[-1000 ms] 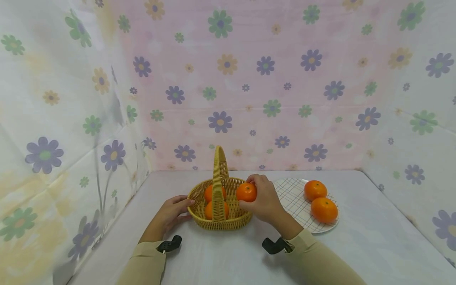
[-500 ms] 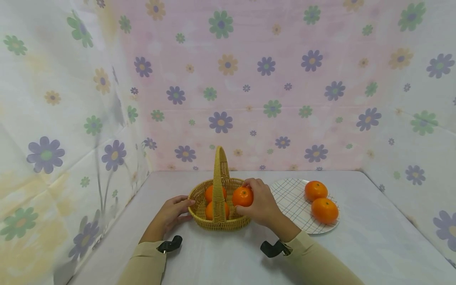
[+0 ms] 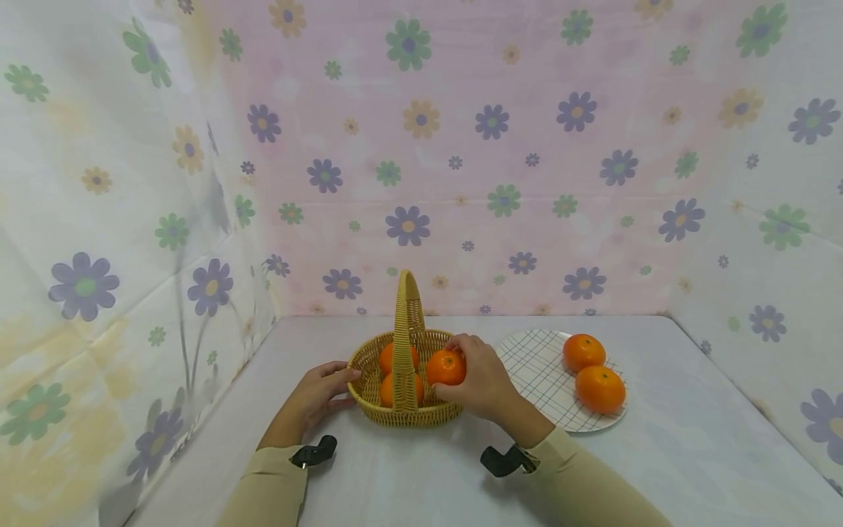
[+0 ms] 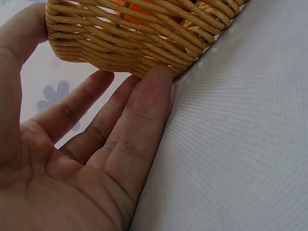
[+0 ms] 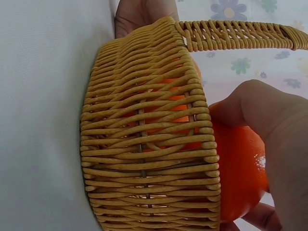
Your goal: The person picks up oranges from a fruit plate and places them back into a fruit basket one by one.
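Observation:
A wicker basket (image 3: 375, 413) with a tall arched handle stands on the table, two oranges (image 3: 390, 391) lying inside it on the left. My left hand (image 3: 315, 395) touches the basket's left end, its thumb at the rim and the other fingers stretched against the woven side, as the left wrist view shows. Over the right half of the basket, my right hand (image 3: 484, 380) grips another orange (image 3: 445, 367) between thumb and fingers. In the right wrist view, the basket wall partly hides that held orange (image 5: 240, 168), which sits at rim height.
Right of the basket is a white plate (image 3: 536, 366) with a dark grid pattern. Two more oranges (image 3: 596, 388) rest on its right side. The white table (image 3: 408, 476) is bounded by flower-print cloth (image 3: 461, 183) at the back and sides.
My right hand has moved left and slightly down with its orange, from the basket's right rim to farther inside. The left hand and basket have stayed put.

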`<state>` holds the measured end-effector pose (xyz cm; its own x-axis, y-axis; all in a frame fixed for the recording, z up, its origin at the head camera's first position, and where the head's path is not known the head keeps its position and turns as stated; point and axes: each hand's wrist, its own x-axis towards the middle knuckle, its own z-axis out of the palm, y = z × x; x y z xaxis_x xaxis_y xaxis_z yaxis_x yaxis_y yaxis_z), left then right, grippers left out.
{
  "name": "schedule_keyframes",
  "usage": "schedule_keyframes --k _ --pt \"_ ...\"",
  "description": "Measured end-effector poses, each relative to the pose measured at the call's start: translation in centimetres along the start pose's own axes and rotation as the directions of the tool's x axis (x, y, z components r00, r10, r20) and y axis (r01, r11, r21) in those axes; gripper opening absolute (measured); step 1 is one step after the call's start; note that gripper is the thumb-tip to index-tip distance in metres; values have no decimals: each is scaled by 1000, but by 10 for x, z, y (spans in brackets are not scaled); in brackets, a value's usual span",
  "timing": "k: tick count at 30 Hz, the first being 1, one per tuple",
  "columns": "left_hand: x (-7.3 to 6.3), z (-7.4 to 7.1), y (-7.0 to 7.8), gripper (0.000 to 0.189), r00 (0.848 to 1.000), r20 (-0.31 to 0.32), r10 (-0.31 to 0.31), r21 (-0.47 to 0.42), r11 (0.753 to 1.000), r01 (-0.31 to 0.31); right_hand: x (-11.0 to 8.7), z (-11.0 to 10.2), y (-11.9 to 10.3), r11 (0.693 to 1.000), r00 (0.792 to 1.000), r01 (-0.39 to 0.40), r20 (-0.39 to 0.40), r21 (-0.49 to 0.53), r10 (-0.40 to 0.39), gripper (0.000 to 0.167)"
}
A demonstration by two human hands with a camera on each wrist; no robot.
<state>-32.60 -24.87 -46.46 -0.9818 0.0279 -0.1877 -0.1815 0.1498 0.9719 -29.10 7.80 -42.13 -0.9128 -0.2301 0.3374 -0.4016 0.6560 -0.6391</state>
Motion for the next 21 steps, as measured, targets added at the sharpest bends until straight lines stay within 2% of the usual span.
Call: schedule_keyframes --k 12,21 --pt "1 0 0 54 1000 3 6 -1 1000 -6 -2 4 6 998 997 65 36 -18 -65 56" --pt "2 0 -2 56 1000 -9 0 1 1000 0 -4 2 5 998 995 68 73 15 -69 56"
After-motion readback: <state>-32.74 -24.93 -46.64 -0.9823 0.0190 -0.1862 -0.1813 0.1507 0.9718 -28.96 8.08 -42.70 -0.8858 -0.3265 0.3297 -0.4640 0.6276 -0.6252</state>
